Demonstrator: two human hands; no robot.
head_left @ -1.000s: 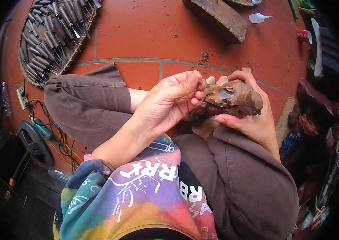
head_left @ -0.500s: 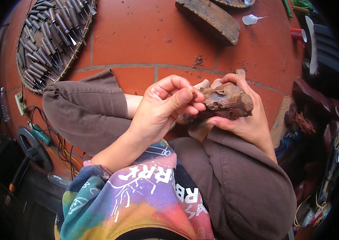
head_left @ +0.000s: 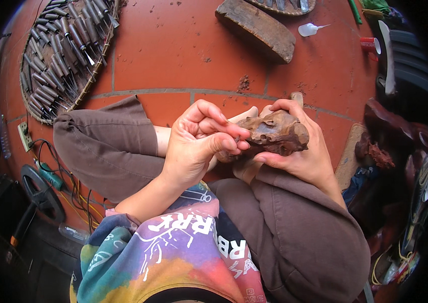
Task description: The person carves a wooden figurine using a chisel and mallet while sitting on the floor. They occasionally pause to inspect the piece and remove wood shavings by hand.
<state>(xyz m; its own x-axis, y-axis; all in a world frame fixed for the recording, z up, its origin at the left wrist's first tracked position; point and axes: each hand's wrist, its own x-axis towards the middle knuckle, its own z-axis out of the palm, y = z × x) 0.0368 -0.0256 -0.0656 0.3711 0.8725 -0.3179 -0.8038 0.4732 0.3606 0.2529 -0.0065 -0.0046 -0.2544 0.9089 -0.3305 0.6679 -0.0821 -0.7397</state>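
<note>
A brown carved piece of wood (head_left: pixel 276 132), knobbly and hollowed in places, is held over my lap. My right hand (head_left: pixel 314 154) wraps its right end, thumb along the near side and fingers over the far side. At the wood's left end my left hand (head_left: pixel 189 142) is closed in a pinch, thumb against fingertips. Whatever sits between those fingertips is hidden, and I cannot tell whether they touch the carving. Just beyond my right fingers a short pale wooden end (head_left: pixel 297 97) shows on the floor.
A woven tray (head_left: pixel 94 70) full of wooden-handled carving tools lies at the far left. A thick wooden block (head_left: pixel 257 31), a white squeeze bottle (head_left: pixel 308 30) and a red cup (head_left: pixel 370 45) stand beyond my hands. Cables (head_left: pixel 67 171) trail at left; wood shavings (head_left: pixel 244 84) dot the red tiles.
My hands and the carving have shifted slightly left in the view. The left fingertips have come closer together, and the small brown bit between them earlier no longer shows clearly.
</note>
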